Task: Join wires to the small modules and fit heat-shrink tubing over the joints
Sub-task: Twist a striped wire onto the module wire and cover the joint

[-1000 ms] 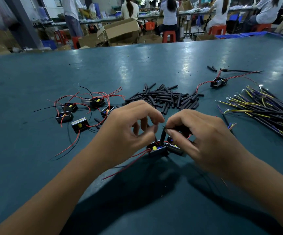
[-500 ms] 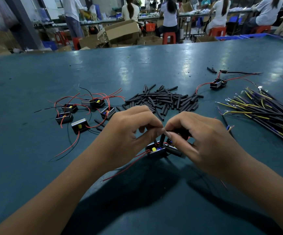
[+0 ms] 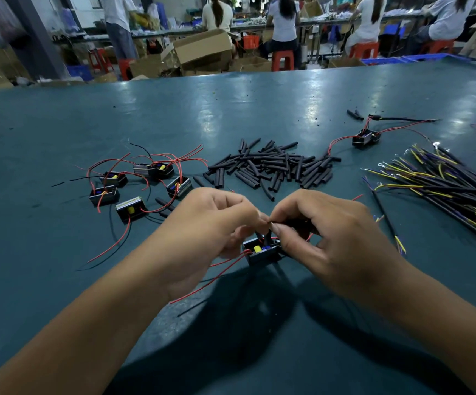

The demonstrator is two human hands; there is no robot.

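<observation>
From the head camera we are looking down at a teal surface (image 3: 60, 280). Both our hands are meeting near its front edge, just above a small black module (image 3: 262, 250) with a yellow part inside. Our left hand (image 3: 202, 232) is pinching a fine wire end with its grip narrow, fingertips curled. Our right hand (image 3: 330, 240) is holding a short piece of black tubing, its grip narrow too, thumb and forefinger touching the left fingertips. The fingers are hiding the joint itself, so we cannot tell how far the tubing is sitting on the wire. A red lead (image 3: 216, 276) is trailing from the module toward the front edge, beneath our left wrist.

Toward the left side, a cluster of modules (image 3: 134, 186) with red and black leads is lying well apart from our hands. Toward the middle, a heap of heat-shrink pieces (image 3: 273, 166) is lying just beyond our knuckles. Near the right edge, a bundle of dark wires (image 3: 444, 189) with yellow and purple ends is spreading out, and a lone module (image 3: 366, 138) is lying beyond it.

Compared with a second ago, our fingertips are now pressing together where a gap was showing, and the tubing piece that was standing up between them is now mostly covered.

Past the far edge, an open cardboard box (image 3: 202, 49) is lying tilted on the floor; we cannot tell its contents.
</observation>
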